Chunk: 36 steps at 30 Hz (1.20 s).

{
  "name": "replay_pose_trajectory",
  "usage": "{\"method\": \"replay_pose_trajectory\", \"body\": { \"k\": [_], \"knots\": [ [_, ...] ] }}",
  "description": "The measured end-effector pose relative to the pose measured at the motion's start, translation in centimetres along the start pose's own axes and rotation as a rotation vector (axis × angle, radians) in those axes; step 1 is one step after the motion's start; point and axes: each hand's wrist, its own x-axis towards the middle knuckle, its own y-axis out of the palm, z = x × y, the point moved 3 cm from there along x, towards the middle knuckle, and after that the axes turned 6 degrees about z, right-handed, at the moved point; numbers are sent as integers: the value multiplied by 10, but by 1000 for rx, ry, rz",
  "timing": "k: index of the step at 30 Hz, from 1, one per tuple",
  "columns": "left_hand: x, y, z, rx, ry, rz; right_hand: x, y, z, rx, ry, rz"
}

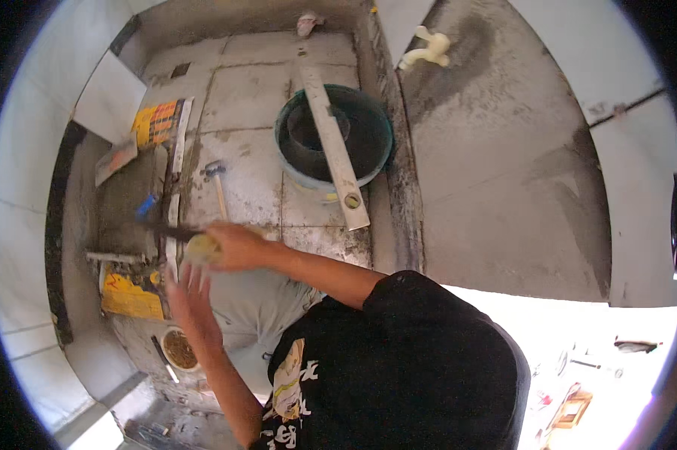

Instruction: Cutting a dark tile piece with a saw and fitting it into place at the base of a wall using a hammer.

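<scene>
My right hand [237, 246] is closed round a pale yellow, sponge-like lump [203, 250]. From beside it a dark, narrow, blade-like piece [172, 230] points left; blur hides whether the two are one tool. Just below, my left hand [191, 300] has its fingers stretched up toward the lump, smeared a little by motion. Whether they touch it I cannot tell. Left of both hands lies a dark grey slab-like patch [117, 217] with a small blue object [145, 205] on it. A small hammer [217, 186] with a wooden handle rests on the floor above my right hand.
A dark green bucket [282, 154] stands ahead, a spirit level [331, 139] laid across its rim. Yellow bags [132, 295] lie at the left. Near my left forearm sits a round tub [179, 350]. A white tile [112, 97] leans by the wall; a cream tap [427, 49] juts out.
</scene>
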Motion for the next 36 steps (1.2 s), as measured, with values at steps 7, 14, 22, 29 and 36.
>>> {"method": "replay_pose_trajectory", "body": {
  "k": [7,14,22,29,36],
  "knots": [
    [60,28,44,-42,-81,59,-37,-142,13,-175,57,-718],
    [43,-77,55,-450,-117,125,-159,-208,-184,-209,901,-953],
    [-18,-212,55,-254,-39,-123,-136,-167,-222,850,838,-664],
    [-60,-200,69,-246,-110,-521,-132,-221,-261,275,1033,-850],
    [-32,-208,84,-200,-139,-497,-107,-260,-224,383,971,-982]
  ]
}}
